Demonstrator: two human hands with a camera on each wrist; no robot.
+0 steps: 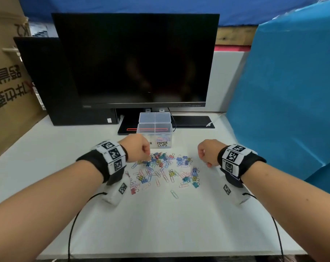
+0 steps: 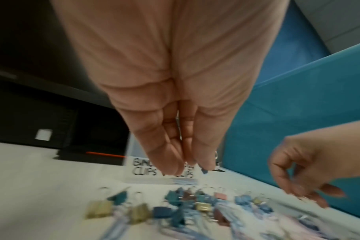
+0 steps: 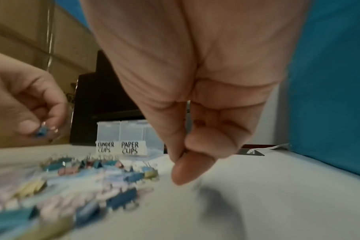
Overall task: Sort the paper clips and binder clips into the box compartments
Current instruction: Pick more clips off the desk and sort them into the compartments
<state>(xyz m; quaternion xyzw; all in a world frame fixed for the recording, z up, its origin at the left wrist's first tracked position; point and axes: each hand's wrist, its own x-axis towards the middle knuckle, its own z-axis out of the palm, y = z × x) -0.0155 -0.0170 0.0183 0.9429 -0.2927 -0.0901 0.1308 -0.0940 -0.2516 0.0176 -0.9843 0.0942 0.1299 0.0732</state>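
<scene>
The left hand [image 3: 29,105] pinches a blue binder clip [image 3: 42,130] above the far-left edge of the scattered clips [image 1: 164,169]. The right hand [image 1: 207,153] hovers right of the pile, fingertips pressed together; whether it holds anything I cannot tell. Behind, on the white worktop [image 1: 160,224], stands the clear box [image 1: 154,133], its right compartment labelled PAPER CLIPS.

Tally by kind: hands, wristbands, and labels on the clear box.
Hands: 2, left hand and right hand, the left pinching a blue binder clip
Wristbands: 2, left wristband, right wristband
Box labels: 2, BINDER CLIPS label, PAPER CLIPS label
Total: 6
</scene>
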